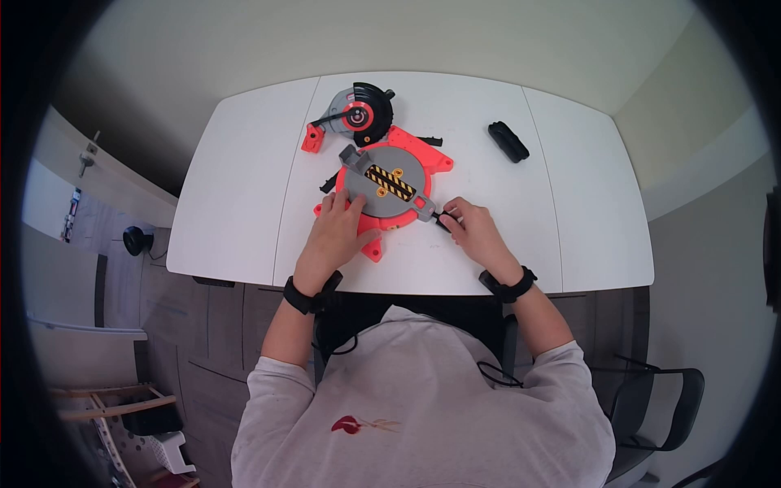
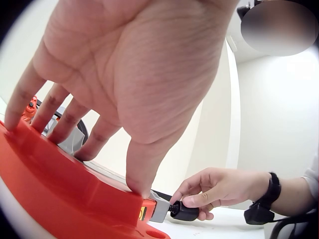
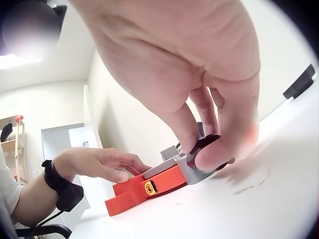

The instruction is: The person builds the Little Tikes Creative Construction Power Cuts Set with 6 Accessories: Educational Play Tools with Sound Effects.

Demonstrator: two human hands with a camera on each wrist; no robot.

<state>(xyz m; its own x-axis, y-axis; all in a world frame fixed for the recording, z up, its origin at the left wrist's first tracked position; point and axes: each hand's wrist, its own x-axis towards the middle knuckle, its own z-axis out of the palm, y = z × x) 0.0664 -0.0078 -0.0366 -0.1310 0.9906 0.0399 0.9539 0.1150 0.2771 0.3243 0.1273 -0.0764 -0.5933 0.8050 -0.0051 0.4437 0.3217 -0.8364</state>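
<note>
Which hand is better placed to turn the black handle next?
Probably the right hand: its fingers pinch the black handle. The left hand rests on the red saw base, farther away.

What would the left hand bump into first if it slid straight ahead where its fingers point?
Probably the raised gray bracket on the gray disc, just beyond the left hand's fingertips, though exact height and line are hard to judge.
</note>
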